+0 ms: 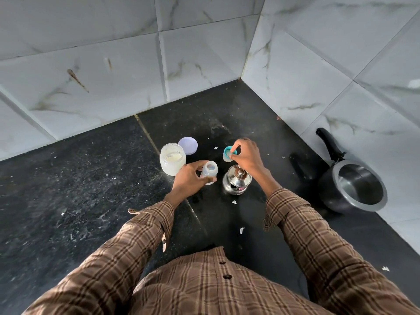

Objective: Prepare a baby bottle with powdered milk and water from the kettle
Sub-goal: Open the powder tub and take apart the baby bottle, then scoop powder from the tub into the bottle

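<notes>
Black speckled countertop (pixel 68 201) across the middle of the frame; white grey-veined marble wall tiles (pixel 113 64) above. Brown plaid shirt sleeves (pixel 318 246) at bottom. Centre: clear baby bottle (pixel 209 172), teal-ringed teat (pixel 228 153), whitish powder jar (pixel 172 161), lilac lid (pixel 188 145), shiny steel kettle (pixel 237 180). Right: black pan (pixel 354 189), grey inside.

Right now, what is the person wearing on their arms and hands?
Both arms wear long sleeves of a brown checked shirt with darker and pale stripes. The left sleeve has its cuff unbuttoned and flapping open; the right sleeve reaches the wrist. The left hand and right hand are bare: no gloves, rings or watch show.
</notes>
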